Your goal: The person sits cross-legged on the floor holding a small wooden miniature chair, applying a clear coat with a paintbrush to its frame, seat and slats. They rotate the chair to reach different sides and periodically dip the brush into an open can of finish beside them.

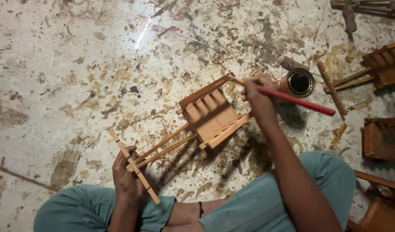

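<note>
At the middle of the stained floor (56, 64), the right hand (256, 96) pinches a red-handled brush (298, 101), fingers closed narrow around its forward end. The brush tip touches the top corner of a small wooden frame (210, 114), at about 10 o'clock from the knuckles, while the red handle trails off toward 4 o'clock. The left hand (125, 174) sits at 7 o'clock from the frame, its fingers wrapped around the crossbar (134, 166) at the end of two thin rails (163, 146); the hold looks firm, though the fingertips are hidden under the wood.

The frame's long axis runs from the left hand at 7 o'clock up to the slatted box part at 1 o'clock, which is tilted off the floor. The right hand is the nearer one to the slatted part; the left only holds the far end.

Just beyond the right hand, at 2 o'clock, stands an open tin (298, 82) with a dark inside. More wooden pieces (384, 68) lie along the right edge. The person's knees in teal trousers (266, 202) fill the lower part of the view.
</note>
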